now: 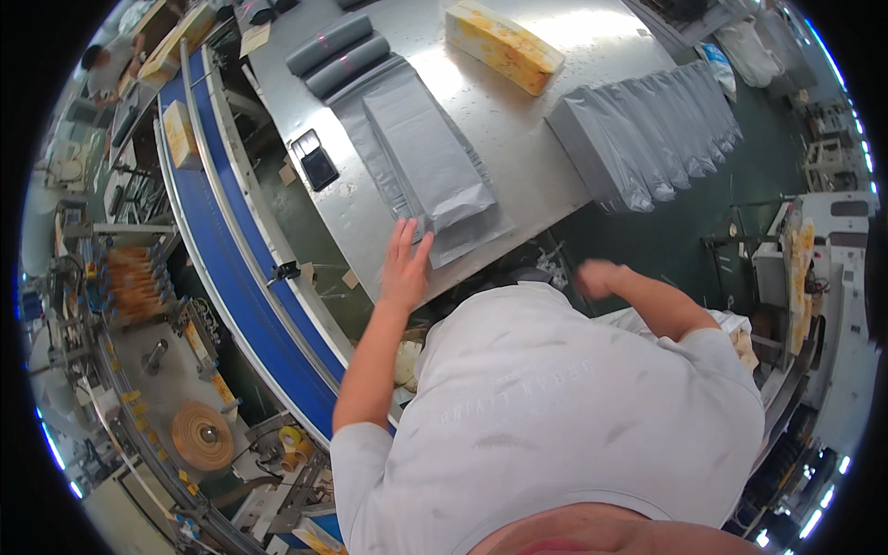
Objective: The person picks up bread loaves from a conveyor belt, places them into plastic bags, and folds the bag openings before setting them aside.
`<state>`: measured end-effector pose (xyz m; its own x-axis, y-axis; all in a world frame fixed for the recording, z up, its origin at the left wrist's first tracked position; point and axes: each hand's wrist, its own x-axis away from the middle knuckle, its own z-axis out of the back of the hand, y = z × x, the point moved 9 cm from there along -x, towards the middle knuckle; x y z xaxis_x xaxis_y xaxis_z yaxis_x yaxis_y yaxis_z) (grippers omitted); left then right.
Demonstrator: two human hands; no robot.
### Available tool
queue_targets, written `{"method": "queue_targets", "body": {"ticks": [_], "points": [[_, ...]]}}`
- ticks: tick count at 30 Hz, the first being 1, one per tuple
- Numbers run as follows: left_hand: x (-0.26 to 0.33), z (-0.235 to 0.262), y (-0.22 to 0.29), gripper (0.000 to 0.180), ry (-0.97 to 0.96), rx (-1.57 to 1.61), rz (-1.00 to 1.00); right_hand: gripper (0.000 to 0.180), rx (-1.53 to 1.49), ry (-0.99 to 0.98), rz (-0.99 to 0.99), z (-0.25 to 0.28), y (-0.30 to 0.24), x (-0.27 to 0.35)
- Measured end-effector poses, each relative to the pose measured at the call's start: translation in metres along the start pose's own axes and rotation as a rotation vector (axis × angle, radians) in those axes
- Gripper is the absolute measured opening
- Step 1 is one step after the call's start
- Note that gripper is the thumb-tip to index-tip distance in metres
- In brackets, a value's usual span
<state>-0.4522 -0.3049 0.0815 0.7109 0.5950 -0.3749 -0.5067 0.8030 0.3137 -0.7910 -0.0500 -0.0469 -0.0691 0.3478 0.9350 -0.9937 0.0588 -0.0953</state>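
My left hand (pixel 404 268) lies with fingers stretched out at the near left corner of a grey plastic-wrapped package (pixel 425 153) on the metal table. Its fingertips touch the grey film there. Beneath the package lie flat grey plastic bags (pixel 361 129). Off the table's near edge, beside my body, my right hand (pixel 599 277) is curled closed; what it holds, if anything, is hidden. At the table's right edge stands a row of filled grey plastic bags (pixel 647 134).
Two grey rolls (pixel 338 55) and a yellow-and-white box (pixel 504 46) lie on the metal table (pixel 555 208). A black phone-like device (pixel 314 159) is near its left edge. Left of it runs a blue conveyor belt (pixel 222 231) carrying a box (pixel 181 136). A person (pixel 116 65) is at the far left.
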Motion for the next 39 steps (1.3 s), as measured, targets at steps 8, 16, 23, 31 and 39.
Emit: {"method": "queue_targets", "body": {"ticks": [8, 16, 23, 31, 39], "points": [[-0.034, -0.032, 0.006, 0.019, -0.261, -0.08, -0.555, 0.04, 0.586, 1.372, 1.028, 0.243, -0.133, 0.039], [-0.05, -0.046, -0.067, 0.017, -0.093, 0.595, 0.429, 0.016, -0.882, 1.079, 0.632, 0.274, -0.042, -0.048], [-0.006, -0.081, -0.12, 0.024, 0.504, 0.531, 1.077, 0.037, -1.233, 1.155, 0.021, 0.292, -0.057, -0.07], [-0.072, -0.102, -0.047, 0.075, 0.099, 1.096, 0.857, 0.072, -1.406, 0.986, 0.38, 0.307, -0.095, -0.082], [-0.051, -0.082, 0.018, 0.062, -0.213, 0.687, 0.365, 0.064, -0.694, 1.539, 0.009, 0.194, 0.035, 0.109]]}}
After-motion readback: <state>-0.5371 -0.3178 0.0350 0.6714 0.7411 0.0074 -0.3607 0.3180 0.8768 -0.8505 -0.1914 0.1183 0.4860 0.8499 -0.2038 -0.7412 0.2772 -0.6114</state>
